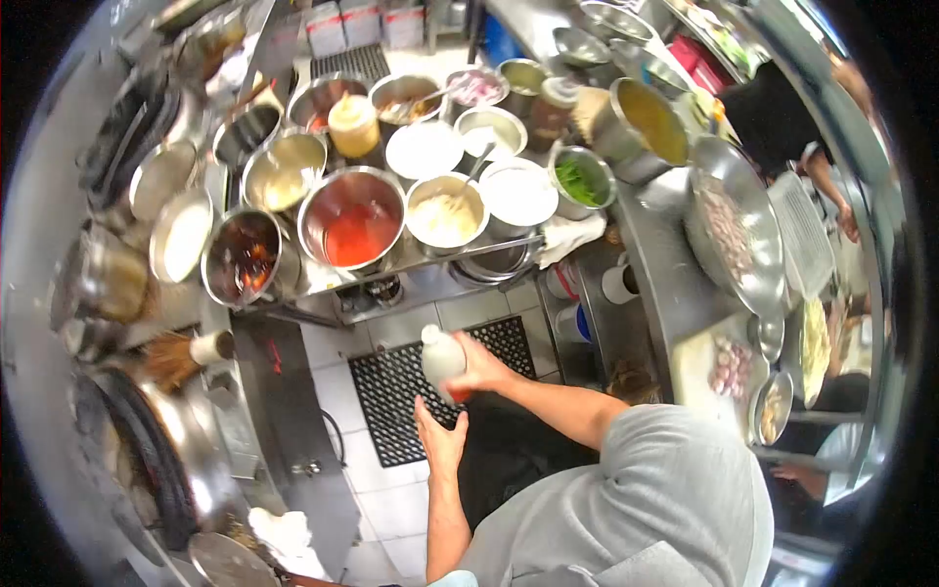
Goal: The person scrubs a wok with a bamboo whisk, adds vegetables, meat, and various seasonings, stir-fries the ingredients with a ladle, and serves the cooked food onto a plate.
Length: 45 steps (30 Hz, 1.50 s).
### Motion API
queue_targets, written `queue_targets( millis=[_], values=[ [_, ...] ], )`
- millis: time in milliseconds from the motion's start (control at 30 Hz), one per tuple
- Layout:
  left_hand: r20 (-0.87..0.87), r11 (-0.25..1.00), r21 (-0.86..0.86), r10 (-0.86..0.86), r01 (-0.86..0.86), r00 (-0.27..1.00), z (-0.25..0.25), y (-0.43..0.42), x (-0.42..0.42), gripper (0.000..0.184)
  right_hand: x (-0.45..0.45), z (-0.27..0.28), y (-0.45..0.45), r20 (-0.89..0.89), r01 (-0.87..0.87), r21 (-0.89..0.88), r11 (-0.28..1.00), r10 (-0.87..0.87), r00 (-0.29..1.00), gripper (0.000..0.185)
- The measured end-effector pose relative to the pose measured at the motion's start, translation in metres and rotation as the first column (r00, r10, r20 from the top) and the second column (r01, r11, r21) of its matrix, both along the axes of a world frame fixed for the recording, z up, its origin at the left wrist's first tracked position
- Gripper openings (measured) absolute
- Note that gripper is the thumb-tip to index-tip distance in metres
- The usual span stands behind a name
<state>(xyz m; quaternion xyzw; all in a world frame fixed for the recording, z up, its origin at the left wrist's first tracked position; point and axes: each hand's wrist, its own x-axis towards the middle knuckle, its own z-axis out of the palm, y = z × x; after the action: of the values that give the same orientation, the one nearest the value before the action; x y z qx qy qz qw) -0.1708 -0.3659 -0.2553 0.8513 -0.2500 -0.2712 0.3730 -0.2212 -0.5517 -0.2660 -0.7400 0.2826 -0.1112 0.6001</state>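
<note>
My right hand [476, 364] is wrapped around a pale plastic bottle [442, 358], held over the floor in front of my body. The bottle has a whitish top, and something red shows near its lower end. Just below it, my left hand [442, 435] is open, with thumb and fingers apart and nothing in it. Ahead of my hands, on the steel counter, stands a steel pot of red liquid [352, 235]. Next to that pot are a pot of dark sauce [245, 256] and a pot of pale chopped food [445, 213].
A black rubber mat [391, 430] lies on the tiled floor. A large steel bowl [773, 264] and a white cutting board [699, 367] sit on the right counter. At left is a wok station with a bamboo brush [171, 360]. Other people stand at far right.
</note>
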Motion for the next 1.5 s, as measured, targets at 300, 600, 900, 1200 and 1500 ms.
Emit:
queue_targets(
  millis=[300, 600, 900, 1200, 1500],
  values=[
    [-0.120, 0.791, -0.607, 0.003, -0.075, 0.993, 0.195, 0.043, 0.019, 0.057, 0.016, 0.222, 0.067, 0.397, -0.341, -0.207, 0.917, 0.397, 0.828, 0.120],
    [0.522, 0.840, -0.511, 0.136, 0.182, 0.842, 0.301, 0.069, 0.102, 0.094, 0.120, 0.264, 0.072, 0.672, -0.549, 0.003, 0.836, 0.405, 0.620, 0.100],
    [0.610, 0.381, 0.633, 0.291, -0.674, 0.737, 0.339, 0.268, 0.248, 0.036, 0.248, 0.285, 0.012, 0.631, -0.551, -0.133, 0.824, 0.499, 0.594, 0.099],
    [0.543, 0.637, 0.305, 0.495, -0.708, 0.679, 0.297, 0.399, 0.267, 0.022, 0.331, 0.289, 0.032, 0.602, -0.636, -0.214, 0.742, 0.613, 0.512, 0.113],
    [-0.155, 0.383, -0.009, 0.912, -0.924, 0.380, 0.301, 0.394, 0.297, 0.021, 0.359, 0.285, 0.089, 0.578, -0.667, 0.105, 0.738, 0.500, 0.645, 0.108]
  ],
)
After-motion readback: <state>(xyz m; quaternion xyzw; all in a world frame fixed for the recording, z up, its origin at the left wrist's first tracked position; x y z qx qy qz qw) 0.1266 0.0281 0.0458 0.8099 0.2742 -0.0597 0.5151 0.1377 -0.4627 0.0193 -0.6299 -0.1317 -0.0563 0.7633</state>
